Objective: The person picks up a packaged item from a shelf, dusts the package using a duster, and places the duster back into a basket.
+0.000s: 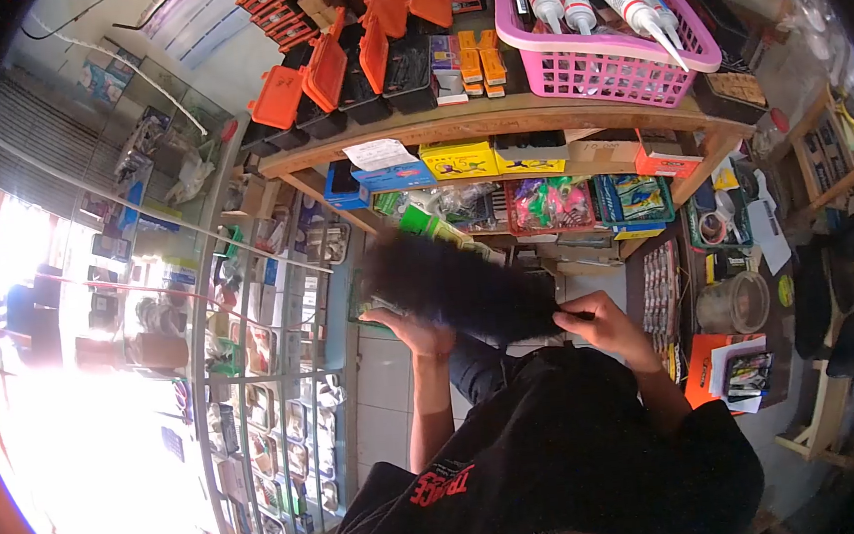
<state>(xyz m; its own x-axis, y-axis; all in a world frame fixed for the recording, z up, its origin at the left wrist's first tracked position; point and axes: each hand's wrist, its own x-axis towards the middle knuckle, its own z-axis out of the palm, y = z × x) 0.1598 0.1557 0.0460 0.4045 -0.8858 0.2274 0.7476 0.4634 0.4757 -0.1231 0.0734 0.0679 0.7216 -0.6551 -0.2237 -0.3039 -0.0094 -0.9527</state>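
A dark, fluffy duster (464, 289) stretches across the middle of the view, blurred at its left end. My right hand (602, 325) is closed around its right end, thumb and fingers pinched together. Under the left part of the duster is my left hand (420, 336), its thumb pointing left and its other fingers covered by the dark fluff. A greyish edge shows beside that thumb; whatever the left hand grips there is mostly hidden.
A wooden shelf (496, 123) ahead carries orange-lidded cases (325, 74) and a pink basket (607, 70) of white tubes. Glass shelving (255, 381) lines the left side. To the right stand a clear tub (734, 303) and an orange folder (701, 371).
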